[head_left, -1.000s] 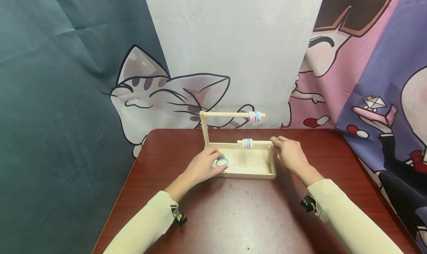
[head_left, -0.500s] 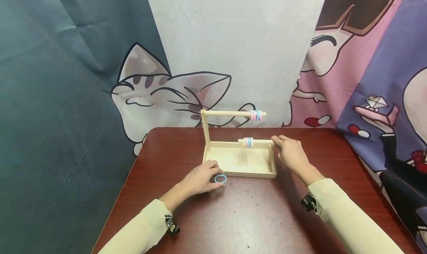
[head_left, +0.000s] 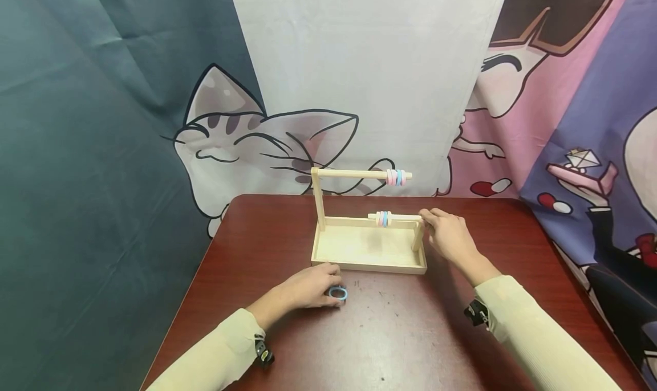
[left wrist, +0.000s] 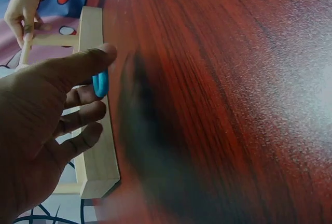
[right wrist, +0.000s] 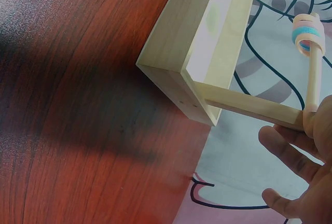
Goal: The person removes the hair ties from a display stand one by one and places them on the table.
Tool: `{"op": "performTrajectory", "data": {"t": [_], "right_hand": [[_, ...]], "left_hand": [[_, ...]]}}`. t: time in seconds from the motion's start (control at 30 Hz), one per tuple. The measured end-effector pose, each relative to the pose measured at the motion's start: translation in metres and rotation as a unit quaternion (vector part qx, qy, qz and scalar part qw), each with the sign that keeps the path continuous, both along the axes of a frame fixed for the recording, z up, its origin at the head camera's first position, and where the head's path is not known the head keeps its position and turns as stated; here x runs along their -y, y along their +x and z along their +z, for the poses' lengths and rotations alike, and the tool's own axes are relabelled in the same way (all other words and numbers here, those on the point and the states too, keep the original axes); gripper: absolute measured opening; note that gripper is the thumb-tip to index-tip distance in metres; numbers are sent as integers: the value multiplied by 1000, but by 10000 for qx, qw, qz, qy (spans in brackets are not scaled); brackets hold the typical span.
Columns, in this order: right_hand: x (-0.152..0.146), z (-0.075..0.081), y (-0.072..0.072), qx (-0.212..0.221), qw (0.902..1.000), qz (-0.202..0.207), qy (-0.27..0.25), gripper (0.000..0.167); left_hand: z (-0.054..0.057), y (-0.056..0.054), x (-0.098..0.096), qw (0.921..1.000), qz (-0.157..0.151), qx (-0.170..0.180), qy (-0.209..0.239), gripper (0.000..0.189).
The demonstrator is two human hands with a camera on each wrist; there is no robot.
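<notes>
Left hand (head_left: 310, 286) pinched a blue ring (left wrist: 101, 84) in front of the wooden rack (head_left: 380, 268)

The blue ring was in front of the rack, near its front left corner, caught between the left hand's thumb and fingers. Whether the ring touched the table (head_left: 390, 339) beneath could not be told. At the rack's right end, the right hand (head_left: 451, 240) gripped the top of the short post (head_left: 418, 237), where the lower rod (head_left: 405, 218) met it; in the right wrist view other fingers of that hand were spread away from the wood.

The lower rod ran leftward from the short post, above the rack's shallow tray, and carried a cluster of white, pink and blue rings (head_left: 382, 219) near its free end. From the tall post (head_left: 319, 200) at the rack's left end, the upper rod (head_left: 354, 174) reached rightward, with pink and blue rings (head_left: 395, 178) grouped near its tip.

Pale sleeves (head_left: 220, 345) covered both forearms in front of the rack, and a black device (head_left: 264, 354) sat at each wrist. Behind the rack hung a printed cloth (head_left: 369, 66), its cartoon cat (head_left: 220, 143) lying toward the rack's left side.
</notes>
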State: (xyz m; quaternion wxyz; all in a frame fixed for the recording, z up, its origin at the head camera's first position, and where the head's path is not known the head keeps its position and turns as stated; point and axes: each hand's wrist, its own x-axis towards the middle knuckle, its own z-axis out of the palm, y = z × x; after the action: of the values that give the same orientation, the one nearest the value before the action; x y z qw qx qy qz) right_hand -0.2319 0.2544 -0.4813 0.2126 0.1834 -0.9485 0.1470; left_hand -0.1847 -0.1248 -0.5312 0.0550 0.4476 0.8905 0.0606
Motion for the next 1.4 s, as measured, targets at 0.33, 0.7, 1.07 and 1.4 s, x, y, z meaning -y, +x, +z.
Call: {"op": "performTrajectory", "data": {"t": [0.33,0.7,1.07,1.4], "right_hand": [[-1,0,-1,-72,10000,22,7,17],[1,1,1,-61,10000,44,-57,18],[2,3,1,-39,10000,20,-41,17],[2,3,2,10,10000,-12,-42,14]], "left_hand": [[2,0,-2,9986,-410,6,-335,30],[0,4,-1,9981,-549,-37,-290,35],[-3,4,0,9981,-506,-58,-342,41],[-4,5,-1,9993,-174,188,-281,49]]}}
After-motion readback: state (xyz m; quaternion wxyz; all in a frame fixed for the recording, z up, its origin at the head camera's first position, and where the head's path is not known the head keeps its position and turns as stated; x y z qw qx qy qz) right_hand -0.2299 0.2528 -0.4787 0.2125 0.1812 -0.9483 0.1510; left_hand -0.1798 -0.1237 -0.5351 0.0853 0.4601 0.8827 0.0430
